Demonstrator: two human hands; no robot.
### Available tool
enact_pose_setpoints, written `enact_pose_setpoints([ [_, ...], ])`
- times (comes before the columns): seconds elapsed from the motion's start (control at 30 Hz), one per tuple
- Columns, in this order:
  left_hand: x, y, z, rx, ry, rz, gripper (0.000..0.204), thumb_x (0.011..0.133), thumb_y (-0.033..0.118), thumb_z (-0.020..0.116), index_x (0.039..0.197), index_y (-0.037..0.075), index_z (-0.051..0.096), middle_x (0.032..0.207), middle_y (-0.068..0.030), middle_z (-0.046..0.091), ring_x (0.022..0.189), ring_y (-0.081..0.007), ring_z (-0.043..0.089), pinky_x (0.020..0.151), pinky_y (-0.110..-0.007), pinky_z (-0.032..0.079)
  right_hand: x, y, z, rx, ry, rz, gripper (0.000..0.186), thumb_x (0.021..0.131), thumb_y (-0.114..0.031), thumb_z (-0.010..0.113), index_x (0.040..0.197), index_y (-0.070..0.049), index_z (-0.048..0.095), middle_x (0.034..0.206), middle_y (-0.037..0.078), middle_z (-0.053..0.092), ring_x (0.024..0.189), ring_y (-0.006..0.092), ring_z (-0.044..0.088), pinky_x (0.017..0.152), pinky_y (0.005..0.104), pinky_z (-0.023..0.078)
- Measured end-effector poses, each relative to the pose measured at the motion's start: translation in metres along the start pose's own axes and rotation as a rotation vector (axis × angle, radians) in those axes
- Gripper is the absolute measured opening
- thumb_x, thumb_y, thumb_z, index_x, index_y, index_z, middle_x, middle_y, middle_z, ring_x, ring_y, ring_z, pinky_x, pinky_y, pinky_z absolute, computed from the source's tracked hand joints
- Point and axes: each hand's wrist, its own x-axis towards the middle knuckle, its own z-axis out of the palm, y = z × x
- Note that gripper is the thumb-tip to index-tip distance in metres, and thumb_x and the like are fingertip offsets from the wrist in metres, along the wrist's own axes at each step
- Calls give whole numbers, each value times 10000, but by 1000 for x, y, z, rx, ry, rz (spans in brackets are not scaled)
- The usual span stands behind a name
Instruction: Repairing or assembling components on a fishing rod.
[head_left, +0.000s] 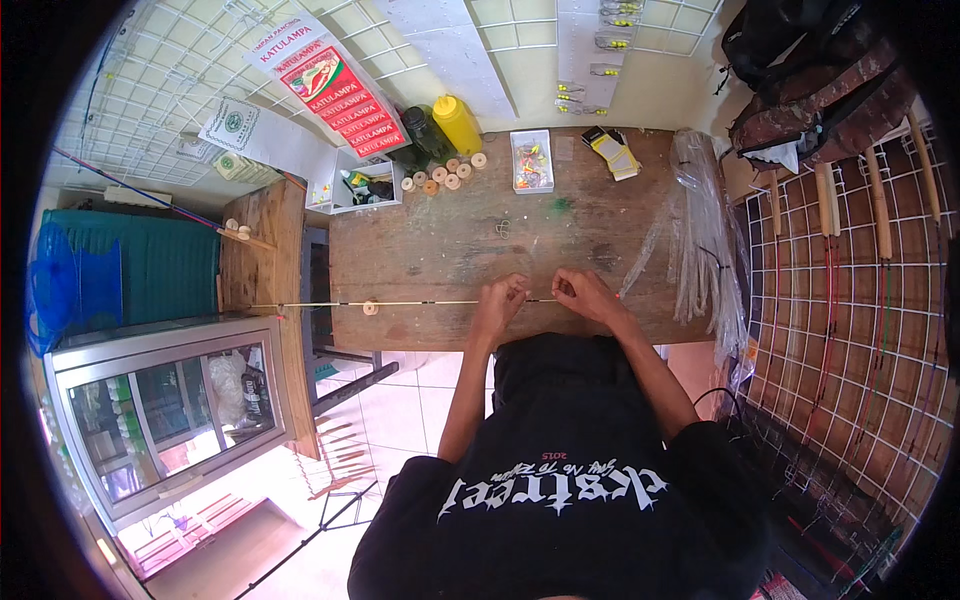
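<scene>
A thin pale rod (400,303) with dark bands, like a fishing rod, runs sideways along the near part of the wooden table (440,255). My left hand (503,297) is closed around it near the middle of the table. Just to the right, my right hand (583,291) is closed in a pinch, its knuckles up. A short dark stretch of the rod shows between the two hands. Whatever lies inside the right fingers is too small to make out. A small wooden spool (371,308) touches the rod left of my hands.
Several wooden spools (452,177), a yellow bottle (455,125) and a white box of colourful small items (532,162) stand at the back. Clear plastic sleeves (690,240) drape over the right edge. Rods with wooden handles (880,205) hang on the right grid. A glass-fronted case (170,400) stands left.
</scene>
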Motion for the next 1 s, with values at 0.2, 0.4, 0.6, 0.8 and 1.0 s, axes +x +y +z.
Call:
enact_pose_setpoints([
  [0.2, 2, 16, -1, 82, 6, -38, 238, 836, 53, 614, 1072, 25, 610, 762, -165, 617, 674, -236, 592, 656, -348, 465, 1, 2, 4, -5, 16, -14, 98, 818, -67, 607, 873, 8, 578, 704, 121, 617, 653, 213, 613, 630, 337, 478],
  [0.4, 5, 15, 6, 39, 58, -105, 254, 835, 64, 616, 1089, 71, 615, 732, -116, 613, 634, -196, 572, 620, -332, 463, 4, -6, 9, -21, 51, -84, 99, 821, -68, 611, 874, 10, 580, 756, 128, 595, 672, 223, 605, 641, 344, 479],
  [0.6, 4, 19, 21, -59, 216, -165, 251, 798, 57, 672, 1042, 44, 620, 732, -93, 649, 629, -146, 591, 598, -302, 475, 5, -2, 13, -55, 58, -120, 110, 806, -74, 633, 869, 4, 588, 783, 136, 592, 711, 252, 606, 674, 361, 478],
  [0.8, 2, 18, 35, -222, 344, -154, 205, 767, 55, 721, 951, 11, 640, 765, -86, 674, 665, -117, 612, 619, -260, 492, 5, 1, 15, -32, 46, -114, 129, 808, -96, 656, 871, 4, 605, 816, 144, 605, 784, 285, 602, 724, 384, 470],
  [1.0, 3, 22, 38, -202, 364, -176, 168, 762, 26, 716, 904, -17, 637, 766, -98, 675, 681, -124, 632, 620, -256, 518, 3, 5, 13, -94, 105, -183, 130, 811, -109, 660, 878, -9, 611, 822, 140, 607, 796, 285, 603, 722, 382, 470],
])
